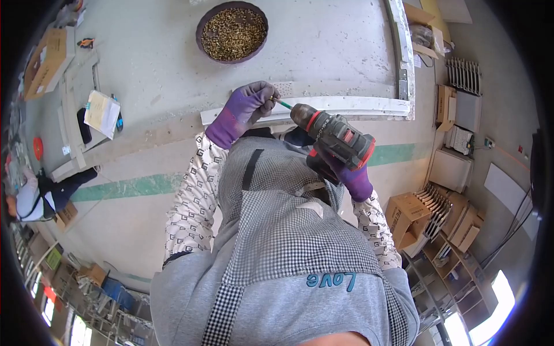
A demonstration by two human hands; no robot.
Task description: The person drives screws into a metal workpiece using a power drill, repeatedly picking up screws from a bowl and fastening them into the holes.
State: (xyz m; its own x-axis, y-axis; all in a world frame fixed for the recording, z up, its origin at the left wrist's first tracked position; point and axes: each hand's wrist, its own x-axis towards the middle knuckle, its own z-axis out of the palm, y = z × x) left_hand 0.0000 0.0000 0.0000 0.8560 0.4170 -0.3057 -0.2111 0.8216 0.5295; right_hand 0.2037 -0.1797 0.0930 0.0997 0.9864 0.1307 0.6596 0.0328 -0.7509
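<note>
My right hand [353, 177], in a purple glove, is wrapped round the handle of a black and red cordless drill [337, 138]. The drill points left and slightly away from me, with a thin green bit [283, 104] in its chuck. At the bit's tip, the fingers of my gloved left hand [245, 109] are pinched together. Whatever they hold there is too small to make out. Both hands are above the near edge of the worktable. Beyond them stands a dark round bowl [256, 52] full of small brass-coloured pieces [232, 29].
A white rail [340, 105] runs along the table's near edge and meets another rail [403, 63] at the right. Papers [103, 115] and a dark phone-like object [84, 126] lie at left. Cardboard boxes [407, 214] stand at right. Another person [43, 193] is at far left.
</note>
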